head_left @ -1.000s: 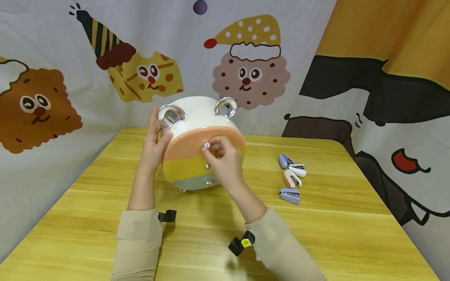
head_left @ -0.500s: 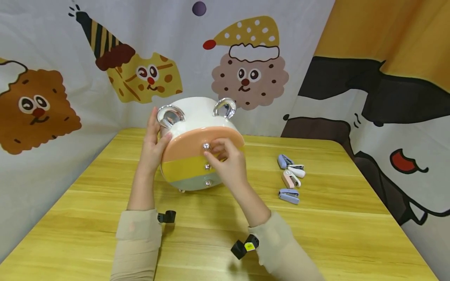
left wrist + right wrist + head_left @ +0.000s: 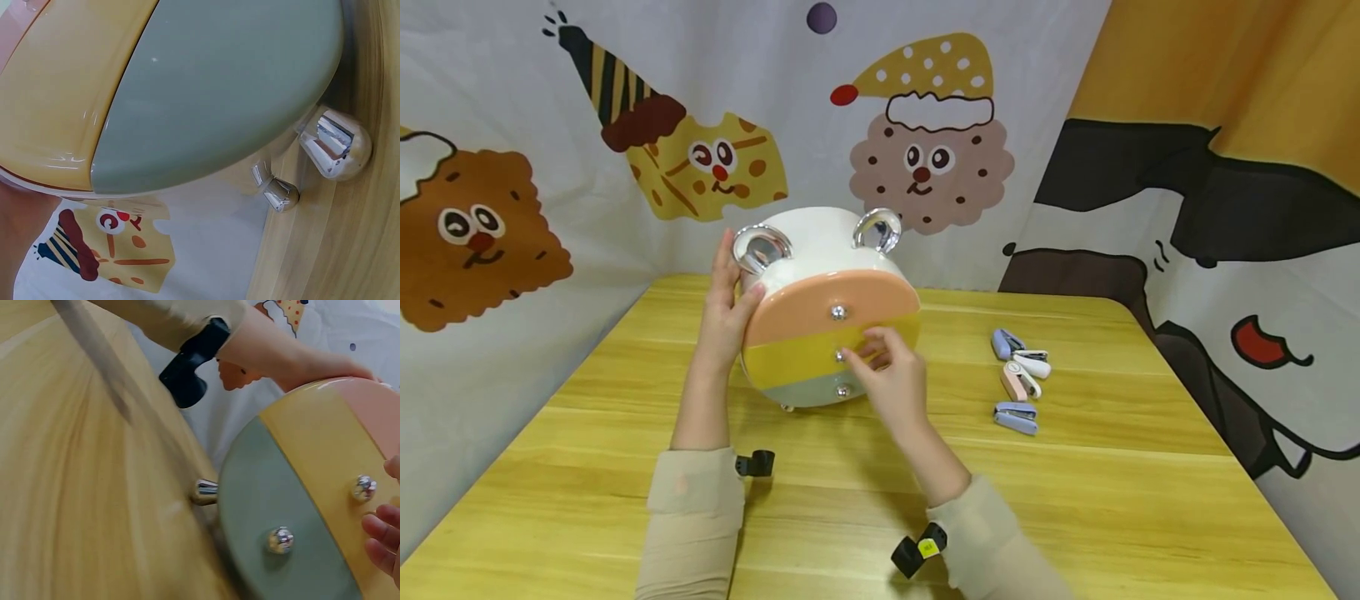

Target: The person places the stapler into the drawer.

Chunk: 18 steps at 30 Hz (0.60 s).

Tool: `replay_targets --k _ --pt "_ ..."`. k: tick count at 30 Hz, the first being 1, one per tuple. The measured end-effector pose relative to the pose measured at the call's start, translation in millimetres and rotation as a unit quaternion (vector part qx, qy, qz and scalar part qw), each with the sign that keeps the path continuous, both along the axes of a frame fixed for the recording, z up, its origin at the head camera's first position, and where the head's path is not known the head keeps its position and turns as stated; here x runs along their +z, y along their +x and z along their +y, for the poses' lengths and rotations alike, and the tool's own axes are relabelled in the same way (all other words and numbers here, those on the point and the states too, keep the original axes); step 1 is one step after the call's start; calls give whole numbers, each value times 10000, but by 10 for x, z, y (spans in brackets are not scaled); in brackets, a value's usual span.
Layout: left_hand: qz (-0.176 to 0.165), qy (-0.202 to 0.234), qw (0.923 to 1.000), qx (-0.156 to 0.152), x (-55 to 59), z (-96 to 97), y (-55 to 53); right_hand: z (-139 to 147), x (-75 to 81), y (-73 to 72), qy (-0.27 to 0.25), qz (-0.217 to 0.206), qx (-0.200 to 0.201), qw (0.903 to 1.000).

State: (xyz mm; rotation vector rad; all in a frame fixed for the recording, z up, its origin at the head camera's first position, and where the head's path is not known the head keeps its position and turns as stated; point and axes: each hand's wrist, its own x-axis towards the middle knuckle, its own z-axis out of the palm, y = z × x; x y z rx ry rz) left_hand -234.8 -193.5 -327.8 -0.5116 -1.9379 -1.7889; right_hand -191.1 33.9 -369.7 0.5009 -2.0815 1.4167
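A small round drawer chest [image 3: 797, 367] stands on the table, with a white body, silver ears and silver feet [image 3: 335, 144]. Its front has orange, yellow and green bands, each with a silver ball knob. My left hand [image 3: 724, 312] rests against the chest's left side, fingers fairly straight and thumb at the front rim. In the head view my right hand [image 3: 895, 375] is at the yellow band, its thumb tip overlapping the middle knob [image 3: 364, 487]. The right wrist view shows a gap between those loosely bent fingers [image 3: 381, 540] and the knob. All three bands sit flush.
Several mini staplers lie right of the chest: a blue one [image 3: 1007, 342], a white one [image 3: 1033, 365], a pink-and-white one [image 3: 1018, 382] and another blue one [image 3: 1017, 418]. A cartoon-printed curtain [image 3: 820, 100] hangs behind the wooden table [image 3: 820, 517].
My right hand has left the top knob on the orange band and moved down to the middle knob on the yellow band. The left hand and the chest stay in place.
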Motion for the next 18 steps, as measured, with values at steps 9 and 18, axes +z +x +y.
replay_targets --k 9,18 --pt "22 19 10000 -5 -9 -4 0 -103 -132 -8 -121 -352 50 9993" --pt "100 54 9999 5 -26 -12 -17 -183 -205 -3 -326 -306 189 9988"
